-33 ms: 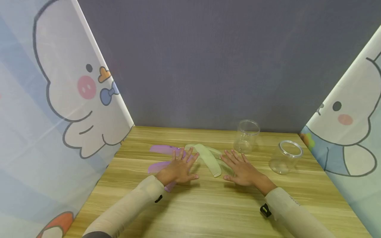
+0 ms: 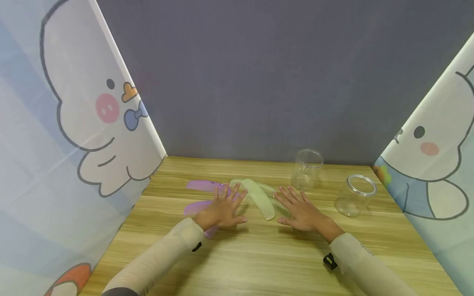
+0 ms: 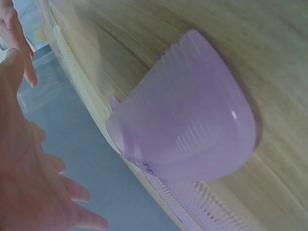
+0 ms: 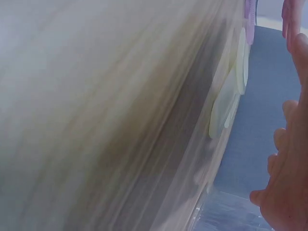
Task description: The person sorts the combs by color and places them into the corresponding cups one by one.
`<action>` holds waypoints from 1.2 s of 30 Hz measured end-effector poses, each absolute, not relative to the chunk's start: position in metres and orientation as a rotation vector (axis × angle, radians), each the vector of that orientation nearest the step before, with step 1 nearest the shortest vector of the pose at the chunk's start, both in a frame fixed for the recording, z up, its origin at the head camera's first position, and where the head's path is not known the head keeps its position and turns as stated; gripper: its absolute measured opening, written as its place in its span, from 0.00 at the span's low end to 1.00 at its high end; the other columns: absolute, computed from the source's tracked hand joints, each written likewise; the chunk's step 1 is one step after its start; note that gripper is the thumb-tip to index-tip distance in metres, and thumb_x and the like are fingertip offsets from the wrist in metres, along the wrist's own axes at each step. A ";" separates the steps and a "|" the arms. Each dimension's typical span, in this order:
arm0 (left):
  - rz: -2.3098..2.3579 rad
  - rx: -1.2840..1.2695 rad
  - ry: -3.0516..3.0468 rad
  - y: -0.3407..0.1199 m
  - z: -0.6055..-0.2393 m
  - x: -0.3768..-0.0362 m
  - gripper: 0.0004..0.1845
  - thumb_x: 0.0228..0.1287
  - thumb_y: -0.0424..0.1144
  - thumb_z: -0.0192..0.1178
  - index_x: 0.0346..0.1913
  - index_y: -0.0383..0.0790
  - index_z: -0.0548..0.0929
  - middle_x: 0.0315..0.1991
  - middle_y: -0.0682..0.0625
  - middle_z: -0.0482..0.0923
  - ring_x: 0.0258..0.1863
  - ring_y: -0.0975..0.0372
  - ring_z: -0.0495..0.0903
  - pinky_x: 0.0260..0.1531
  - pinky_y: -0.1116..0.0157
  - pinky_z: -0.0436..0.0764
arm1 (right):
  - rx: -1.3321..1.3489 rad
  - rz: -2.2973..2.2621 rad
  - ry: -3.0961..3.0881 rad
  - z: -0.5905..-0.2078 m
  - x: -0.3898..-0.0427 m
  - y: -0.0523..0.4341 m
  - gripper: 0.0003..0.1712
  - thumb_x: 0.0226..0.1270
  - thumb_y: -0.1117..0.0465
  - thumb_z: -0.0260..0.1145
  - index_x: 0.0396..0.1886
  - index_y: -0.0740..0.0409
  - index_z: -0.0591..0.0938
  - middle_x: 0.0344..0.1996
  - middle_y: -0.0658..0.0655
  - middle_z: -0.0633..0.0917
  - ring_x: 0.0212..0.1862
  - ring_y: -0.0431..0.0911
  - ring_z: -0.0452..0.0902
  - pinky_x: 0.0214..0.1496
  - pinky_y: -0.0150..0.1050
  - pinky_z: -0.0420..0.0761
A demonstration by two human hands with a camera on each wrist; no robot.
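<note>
My left hand [image 2: 224, 210] is spread palm down above several purple combs [image 2: 203, 186], hiding part of them. One wide purple comb [image 3: 202, 115] fills the middle of the left wrist view, apart from the palm. My right hand [image 2: 304, 211] is also spread, fingers straight, at the right end of several pale green combs. A broad green comb [image 2: 259, 199] lies slantwise across the others, between the two hands. In the right wrist view the green combs [image 4: 224, 108] lie beyond the tabletop's near stretch. Neither hand holds anything.
Two clear plastic jars stand upright on the right: one jar [image 2: 304, 177] toward the back, the other jar [image 2: 349, 202] nearer and farther right. The wood-grain table [image 2: 259, 263] ends at a grey back panel [image 2: 255, 82]. Cartoon-print sheets [image 2: 92, 135] flank both sides.
</note>
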State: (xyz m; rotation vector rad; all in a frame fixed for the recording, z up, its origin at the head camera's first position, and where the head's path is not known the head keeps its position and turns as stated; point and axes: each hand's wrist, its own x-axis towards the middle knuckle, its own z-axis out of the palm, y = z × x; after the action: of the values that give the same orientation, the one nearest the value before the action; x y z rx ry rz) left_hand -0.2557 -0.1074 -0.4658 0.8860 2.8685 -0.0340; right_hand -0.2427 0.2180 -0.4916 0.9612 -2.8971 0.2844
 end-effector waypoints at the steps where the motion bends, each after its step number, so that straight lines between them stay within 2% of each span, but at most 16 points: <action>1: -0.027 0.883 2.864 -0.108 -0.466 -0.256 0.51 0.68 0.73 0.48 0.84 0.51 0.42 0.84 0.39 0.33 0.79 0.31 0.40 0.70 0.25 0.45 | 0.962 0.293 -2.899 -0.491 -0.243 0.218 0.48 0.71 0.37 0.63 0.82 0.50 0.57 0.82 0.61 0.51 0.80 0.69 0.48 0.74 0.76 0.51; 14: -0.001 0.843 2.900 -0.122 -0.461 -0.262 0.52 0.68 0.74 0.48 0.84 0.52 0.41 0.84 0.39 0.33 0.79 0.31 0.43 0.68 0.24 0.48 | 0.887 0.333 -2.862 -0.475 -0.255 0.223 0.51 0.69 0.39 0.66 0.82 0.54 0.56 0.81 0.67 0.53 0.79 0.70 0.49 0.72 0.76 0.56; 22: 0.158 0.793 2.893 -0.136 -0.458 -0.261 0.56 0.63 0.66 0.64 0.83 0.46 0.47 0.82 0.35 0.41 0.77 0.27 0.46 0.65 0.23 0.55 | 0.824 0.431 -2.705 -0.465 -0.270 0.230 0.58 0.62 0.39 0.72 0.79 0.66 0.57 0.77 0.77 0.56 0.76 0.74 0.53 0.71 0.75 0.59; 26: 0.238 0.761 2.906 -0.144 -0.462 -0.261 0.54 0.61 0.63 0.68 0.81 0.43 0.53 0.80 0.34 0.50 0.75 0.27 0.54 0.63 0.25 0.62 | 0.737 0.561 -2.634 -0.458 -0.277 0.233 0.58 0.58 0.44 0.75 0.78 0.69 0.59 0.76 0.79 0.57 0.75 0.76 0.53 0.69 0.77 0.60; 31: 0.245 0.670 2.947 -0.151 -0.464 -0.257 0.48 0.59 0.60 0.71 0.73 0.33 0.67 0.67 0.32 0.67 0.63 0.35 0.71 0.57 0.33 0.76 | 0.547 0.742 -2.591 -0.451 -0.285 0.236 0.55 0.59 0.51 0.76 0.77 0.70 0.59 0.77 0.77 0.55 0.75 0.77 0.52 0.68 0.78 0.59; 36: 0.194 0.583 2.969 -0.153 -0.465 -0.249 0.41 0.57 0.58 0.73 0.58 0.25 0.74 0.50 0.35 0.71 0.48 0.46 0.74 0.48 0.45 0.83 | 0.408 0.830 -2.532 -0.451 -0.291 0.240 0.54 0.60 0.53 0.75 0.77 0.71 0.59 0.77 0.76 0.54 0.74 0.76 0.52 0.67 0.78 0.61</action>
State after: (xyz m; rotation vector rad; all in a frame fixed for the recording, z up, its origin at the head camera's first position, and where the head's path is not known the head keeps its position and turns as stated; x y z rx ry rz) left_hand -0.2494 -0.1535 -0.4646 0.5834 2.9687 0.1945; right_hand -0.2914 0.2396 -0.4512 0.4081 -2.5322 0.8302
